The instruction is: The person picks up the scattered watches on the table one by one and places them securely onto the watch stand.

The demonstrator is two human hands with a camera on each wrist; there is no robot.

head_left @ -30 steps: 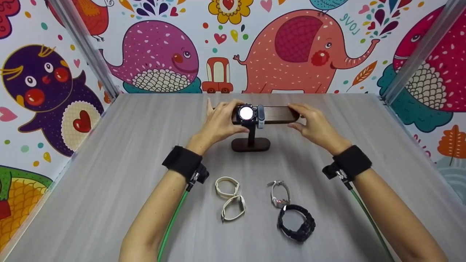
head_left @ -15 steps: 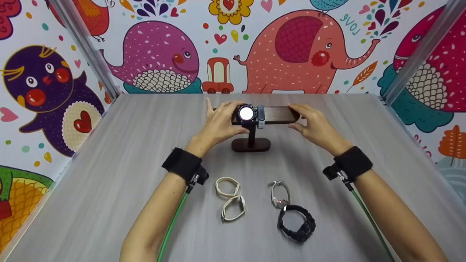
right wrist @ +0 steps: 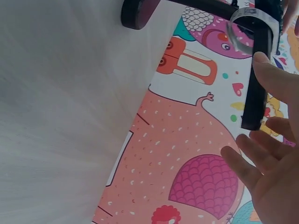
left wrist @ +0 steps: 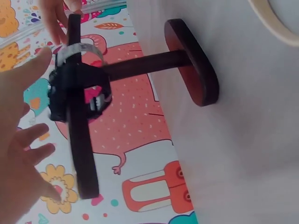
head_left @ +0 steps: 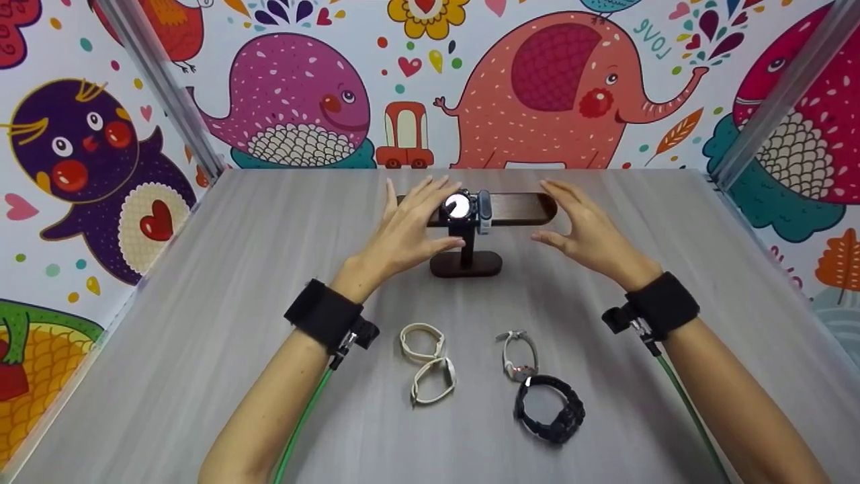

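A dark wooden T-shaped watch stand (head_left: pixel 521 210) stands upright at the back middle of the table. Looped over its crossbar are a black round-faced watch (head_left: pixel 459 207) with a lit white dial and, touching or close beside it, a grey fitness band (head_left: pixel 484 210). My left hand (head_left: pixel 403 232) is spread in front of the bar's left part, hiding some of it; in the left wrist view its fingers look apart from the bar. My right hand (head_left: pixel 594 232) hovers at the bar's right end, thumb and fingers apart, holding nothing.
Nearer on the table lie two cream bands (head_left: pixel 422 341), a thin light-coloured watch (head_left: pixel 519 356) and a chunky black watch (head_left: pixel 551 410). Behind the stand rises a wall panel (head_left: pixel 430 81) printed with cartoon animals. Green cables (head_left: pixel 302 423) trail from both wrist straps.
Both hands have let go of the crossbar. Their fingers have spread, and the right hand has drawn slightly to the right. The stand, watch and band stay in place; the head view shifts a little.
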